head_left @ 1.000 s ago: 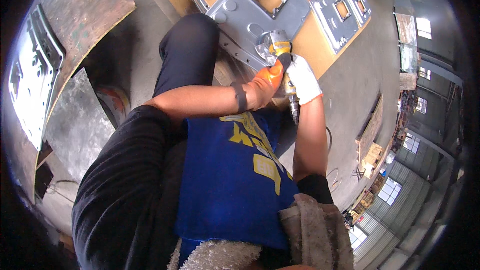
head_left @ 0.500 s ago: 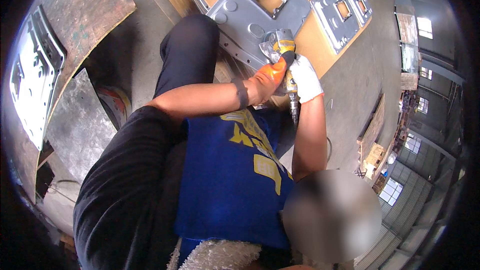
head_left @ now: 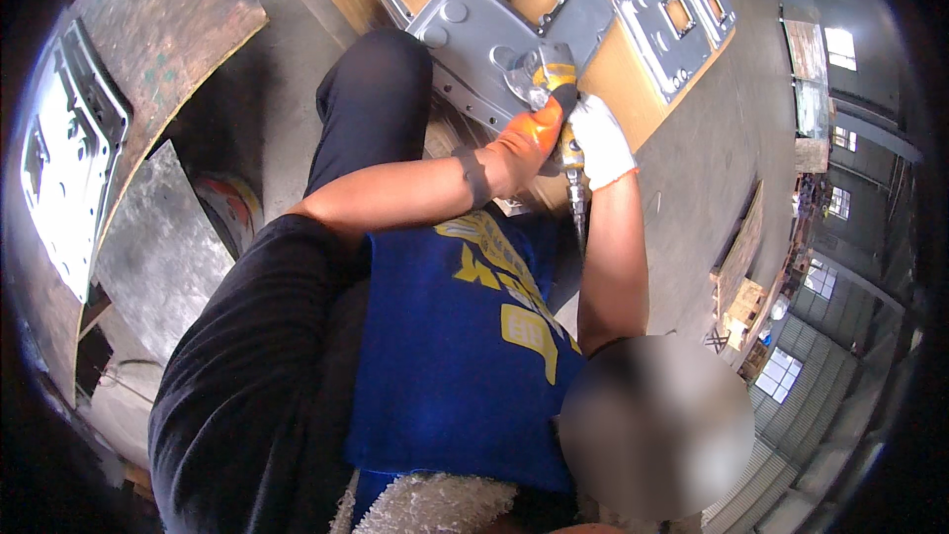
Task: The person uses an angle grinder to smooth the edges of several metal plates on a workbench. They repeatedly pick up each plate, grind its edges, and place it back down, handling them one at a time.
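My left hand point(head_left: 530, 141), in an orange glove, is wrapped round the body of a yellow and silver air grinder point(head_left: 558, 73). Beside it, my white-gloved right hand point(head_left: 601, 146) closes on the same tool from the right; its fingertips are partly hidden. A metal hose coupling point(head_left: 576, 193) hangs from the grinder's near end. The grinder's head is over the near right part of a large grey metal panel point(head_left: 474, 40) with a square cut-out. Whether the disc touches the metal, I cannot tell.
Smaller grey panels point(head_left: 660, 64) with square openings lie on brown cardboard point(head_left: 623, 99) to the right. At the left, a shiny metal panel point(head_left: 69, 158) rests on a worn board point(head_left: 188, 25). My bent knee point(head_left: 376, 74) is close to the large panel. Wooden pallets point(head_left: 743, 311) stand farther right.
Both hands and the grinder have shifted a little away from me and to the left over the large panel. The grip on the tool looks unchanged.
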A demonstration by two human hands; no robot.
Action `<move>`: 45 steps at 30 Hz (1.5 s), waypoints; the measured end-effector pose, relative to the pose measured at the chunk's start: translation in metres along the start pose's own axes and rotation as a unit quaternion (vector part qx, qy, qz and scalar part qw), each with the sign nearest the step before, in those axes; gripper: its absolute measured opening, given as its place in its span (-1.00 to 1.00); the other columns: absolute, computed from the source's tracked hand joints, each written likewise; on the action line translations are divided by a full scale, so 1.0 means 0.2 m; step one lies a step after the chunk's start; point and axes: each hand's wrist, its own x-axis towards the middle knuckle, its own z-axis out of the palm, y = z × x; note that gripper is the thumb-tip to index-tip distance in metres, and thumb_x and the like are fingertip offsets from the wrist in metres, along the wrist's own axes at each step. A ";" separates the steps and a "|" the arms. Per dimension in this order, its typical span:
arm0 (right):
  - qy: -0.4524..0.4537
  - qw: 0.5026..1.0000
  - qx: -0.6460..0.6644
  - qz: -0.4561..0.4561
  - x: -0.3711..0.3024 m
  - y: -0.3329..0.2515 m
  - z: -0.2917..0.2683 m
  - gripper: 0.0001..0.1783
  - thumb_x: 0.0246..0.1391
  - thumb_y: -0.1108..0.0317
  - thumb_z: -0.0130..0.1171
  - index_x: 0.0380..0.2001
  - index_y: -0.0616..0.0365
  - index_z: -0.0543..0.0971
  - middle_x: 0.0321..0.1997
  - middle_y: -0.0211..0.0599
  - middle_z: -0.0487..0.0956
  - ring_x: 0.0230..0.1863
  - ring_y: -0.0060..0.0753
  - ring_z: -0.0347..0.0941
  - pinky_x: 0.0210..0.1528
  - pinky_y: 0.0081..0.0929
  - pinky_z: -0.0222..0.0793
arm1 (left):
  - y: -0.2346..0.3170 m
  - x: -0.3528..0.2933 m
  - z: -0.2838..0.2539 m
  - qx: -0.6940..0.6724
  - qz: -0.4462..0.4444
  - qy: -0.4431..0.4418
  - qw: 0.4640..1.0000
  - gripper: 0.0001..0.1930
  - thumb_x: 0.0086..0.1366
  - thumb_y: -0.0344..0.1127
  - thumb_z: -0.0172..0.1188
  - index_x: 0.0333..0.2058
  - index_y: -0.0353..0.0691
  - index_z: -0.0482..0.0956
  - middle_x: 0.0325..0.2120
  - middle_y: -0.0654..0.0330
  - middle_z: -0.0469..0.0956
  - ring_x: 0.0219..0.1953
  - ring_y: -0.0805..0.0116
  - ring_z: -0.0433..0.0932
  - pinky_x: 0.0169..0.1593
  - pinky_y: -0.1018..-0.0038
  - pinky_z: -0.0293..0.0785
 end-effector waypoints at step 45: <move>0.129 0.884 0.436 -0.105 -0.11 0.61 -0.63 -0.58 0.22 0.26 0.08 0.06 0.31 0.42 -0.07 -0.08 0.57 -0.18 -0.22 0.57 -0.12 -0.25 0.58 | 0.53 0.46 -0.04 0.863 0.261 0.074 0.427 -0.20 -0.13 0.24 0.29 -0.03 -0.26 0.41 -0.13 -0.01 0.56 -0.01 0.09 0.51 0.15 0.28 0.29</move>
